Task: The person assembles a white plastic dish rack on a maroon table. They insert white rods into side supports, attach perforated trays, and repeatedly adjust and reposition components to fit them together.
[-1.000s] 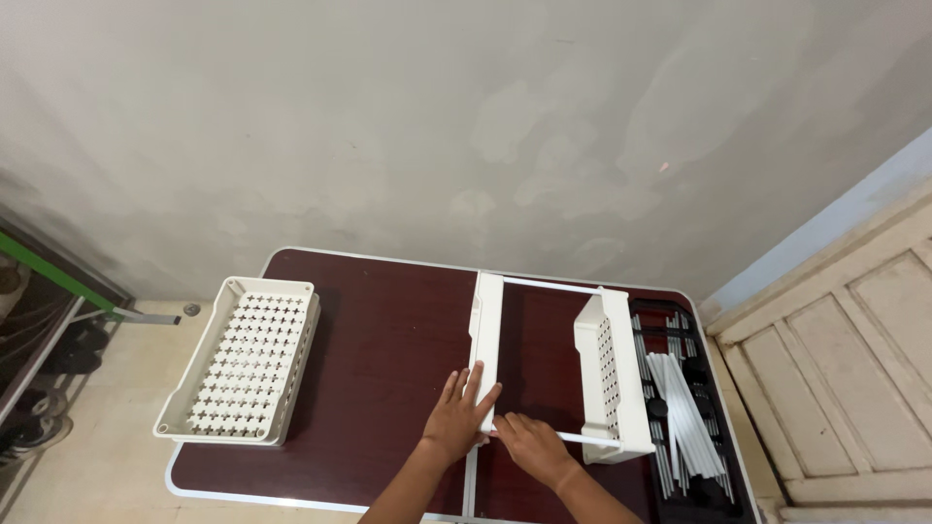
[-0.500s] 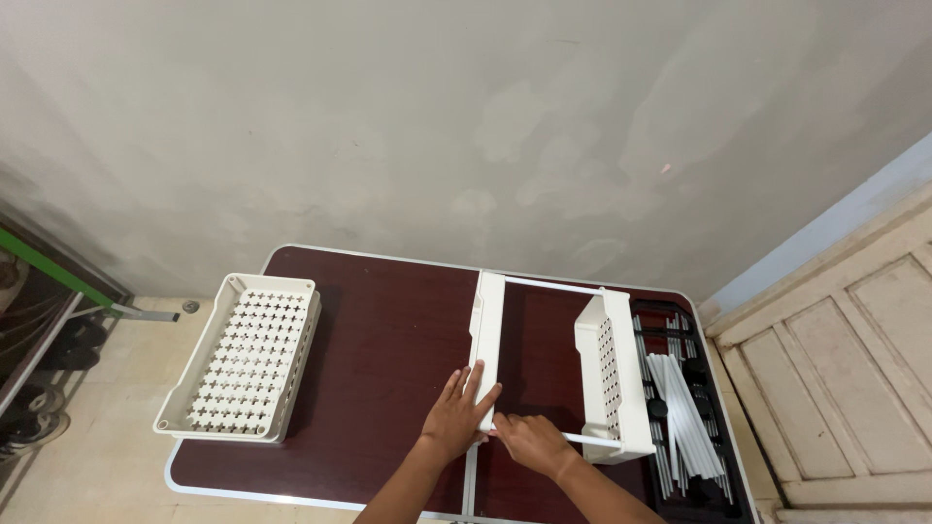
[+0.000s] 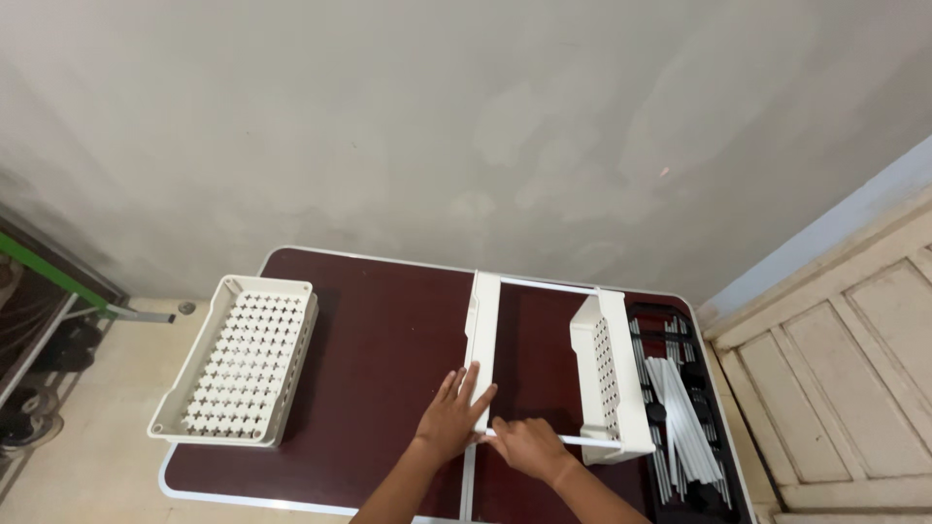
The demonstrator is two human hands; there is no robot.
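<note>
On the dark red table point(image 3: 388, 330) two white perforated trays stand on edge, joined by thin white rods into a frame. My left hand point(image 3: 449, 417) lies flat against the near end of the left upright tray point(image 3: 482, 335). My right hand point(image 3: 524, 446) is closed around the near rod point(image 3: 582, 440), close to where it meets that tray. The right upright tray point(image 3: 607, 374) stands at the rod's other end. A far rod point(image 3: 549, 284) joins the trays at the back.
A third white perforated tray point(image 3: 238, 359) lies flat at the table's left edge. A black tray point(image 3: 684, 408) with several white rods sits at the right edge. A cream panelled door point(image 3: 854, 378) is on the right, and a grey wall lies behind.
Both hands stay at the near left corner of the frame. The view has shifted slightly; nothing else has moved.
</note>
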